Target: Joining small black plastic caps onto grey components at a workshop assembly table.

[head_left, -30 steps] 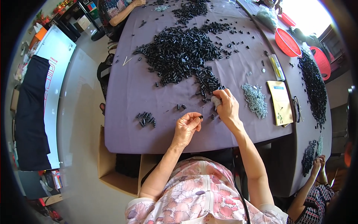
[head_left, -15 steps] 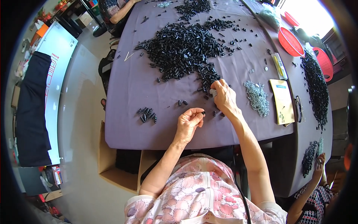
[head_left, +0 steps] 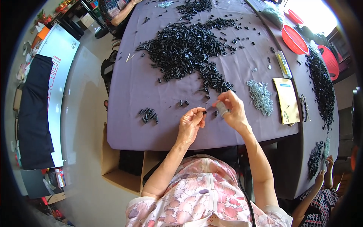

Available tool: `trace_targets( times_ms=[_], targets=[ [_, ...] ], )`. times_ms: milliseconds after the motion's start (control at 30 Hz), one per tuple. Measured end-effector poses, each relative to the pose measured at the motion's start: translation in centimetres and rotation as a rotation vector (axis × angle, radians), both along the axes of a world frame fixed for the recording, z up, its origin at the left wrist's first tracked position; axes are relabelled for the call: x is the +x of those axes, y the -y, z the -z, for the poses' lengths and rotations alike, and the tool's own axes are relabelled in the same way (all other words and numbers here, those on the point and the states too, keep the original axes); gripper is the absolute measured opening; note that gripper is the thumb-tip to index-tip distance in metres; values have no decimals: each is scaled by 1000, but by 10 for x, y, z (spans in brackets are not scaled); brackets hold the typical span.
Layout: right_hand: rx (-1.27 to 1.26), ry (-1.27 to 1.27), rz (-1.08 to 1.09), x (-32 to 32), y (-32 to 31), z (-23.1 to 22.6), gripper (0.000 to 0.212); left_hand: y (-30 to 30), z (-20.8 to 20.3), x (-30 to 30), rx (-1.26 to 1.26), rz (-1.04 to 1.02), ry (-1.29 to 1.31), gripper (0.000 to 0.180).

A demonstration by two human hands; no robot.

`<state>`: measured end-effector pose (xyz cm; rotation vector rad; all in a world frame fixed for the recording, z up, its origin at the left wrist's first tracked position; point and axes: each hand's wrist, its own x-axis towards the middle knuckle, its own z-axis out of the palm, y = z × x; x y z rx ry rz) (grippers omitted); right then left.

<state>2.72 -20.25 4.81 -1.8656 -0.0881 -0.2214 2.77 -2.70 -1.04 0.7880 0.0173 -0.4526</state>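
Note:
Thumb and forefinger of my left hand point(head_left: 190, 126) pinch a small black tubular piece point(head_left: 204, 112) over the near part of the table. Just to its right, my right hand point(head_left: 235, 113) is raised with curled fingers, slightly blurred. A whitish-grey wrap point(head_left: 222, 108) covers one of its fingers; whatever the fingertips pinch is too small to make out. Beyond both hands spreads a big heap of black tubular pieces point(head_left: 185, 49). To the right lies a pile of small clear bluish pieces point(head_left: 259, 97). A small group of black pieces point(head_left: 148, 115) sits left of my left hand.
A yellow booklet point(head_left: 286, 100), eyeglasses point(head_left: 304, 108) and a red basket point(head_left: 295, 39) lie at right. A person's hands point(head_left: 325, 170) work at the lower right; another person's arm point(head_left: 123, 14) shows at the far left. A cardboard box point(head_left: 113, 178) stands below the table edge.
My right hand has drawn back from the near edge of the black heap, toward me and closer to my left hand. My left hand has barely moved and keeps its black piece.

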Motion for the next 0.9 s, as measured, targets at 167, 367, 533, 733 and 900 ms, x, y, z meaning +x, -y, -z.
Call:
trace_targets(
  times_ms=[167, 367, 533, 733, 900],
  targets=[
    [215, -167, -64, -29, -7, 9, 31, 5, -14, -6, 47, 47, 22, 17],
    [358, -157, -42, -46, -14, 11, 32, 5, -20, -10, 168, 27, 124, 17],
    [358, -119, 19, -54, -16, 6, 30, 5, -24, -12, 165, -12, 176, 16],
    [257, -12, 40, -56, -14, 9, 35, 9, -27, -15, 232, -7, 204, 14],
    [85, 66, 82, -57, -18, 0, 33, 11, -30, -17, 305, -24, 248, 14]
  ],
)
